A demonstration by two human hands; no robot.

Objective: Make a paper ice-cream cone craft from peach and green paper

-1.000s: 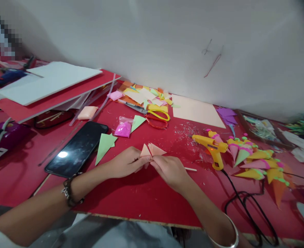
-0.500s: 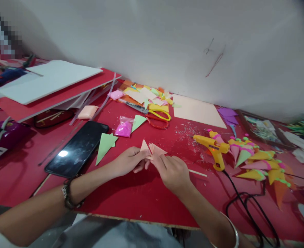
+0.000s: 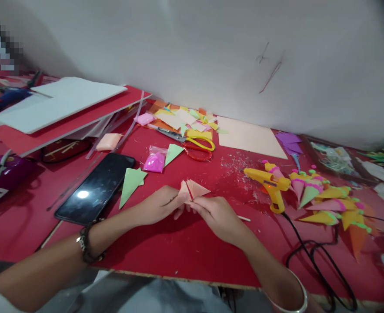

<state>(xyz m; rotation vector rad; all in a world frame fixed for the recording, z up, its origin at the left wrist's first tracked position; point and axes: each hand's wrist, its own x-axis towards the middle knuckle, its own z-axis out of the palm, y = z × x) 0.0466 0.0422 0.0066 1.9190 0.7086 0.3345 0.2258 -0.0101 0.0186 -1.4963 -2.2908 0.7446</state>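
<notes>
A piece of peach paper (image 3: 198, 188), folded into pointed flaps, is pinched between my two hands above the red table. My left hand (image 3: 165, 203) grips its left side with thumb and fingers closed. From the other side, my right hand (image 3: 219, 217) pinches the lower edge, fingers pressed together. A thin pale stick (image 3: 244, 218) pokes out to the right behind my right hand; whether that hand holds it I cannot tell. Green paper triangles (image 3: 131, 184) lie left of my hands, near a small bag of pink material (image 3: 155, 161).
A black phone (image 3: 95, 189) lies at left. Scissors (image 3: 198, 143) rest beside paper scraps (image 3: 181, 119). To the right are a yellow glue gun (image 3: 270, 184), its looping black cord (image 3: 298, 237) and several decorated paper cones (image 3: 332, 206). White board (image 3: 64, 102) is stacked back left.
The left flap of the peach paper has been folded inward, its tall point gone. My right hand has flattened over the lower edge, and less of the stick shows.
</notes>
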